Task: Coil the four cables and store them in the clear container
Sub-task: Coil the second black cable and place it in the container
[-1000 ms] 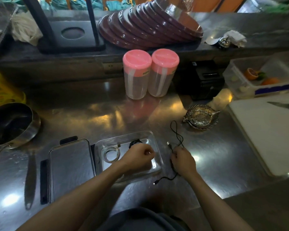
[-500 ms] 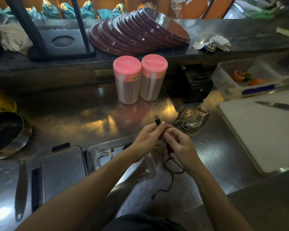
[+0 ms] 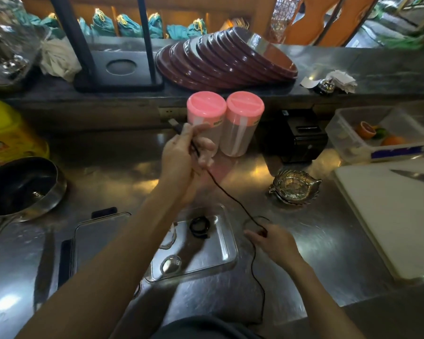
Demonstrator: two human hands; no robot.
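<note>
1. While the left hand (image 3: 185,152) is raised above the middle of the steel counter (image 3: 304,241), its fingers are curled round a thin black cable (image 3: 233,200), with the cable's plug end sticking up past the thumb.
2. From that grip the black cable slants down to the right hand (image 3: 273,242), which sits low over the counter toward its near edge, just right of the clear container (image 3: 227,253); its fingers pinch the cable, and the slack runs on past the wrist toward the counter's near edge.
3. Near that edge, around the middle of the counter, the clear container holds a small coiled black cable (image 3: 199,227) by its far wall, a pale coiled cable (image 3: 170,264) near its front wall, and another pale coil (image 3: 169,239) partly hidden behind the left forearm.
4. Just left of the container lies its lid (image 3: 93,238), flat on the counter.
5. Two pink-lidded jars (image 3: 225,123) stand at the counter's far edge, behind the left hand.
6. A small metal dish (image 3: 295,187) rests right of centre, beside a white cutting board (image 3: 387,216) carrying a knife (image 3: 414,176).
7. A dark pan (image 3: 22,187) sits at the left edge.
</note>
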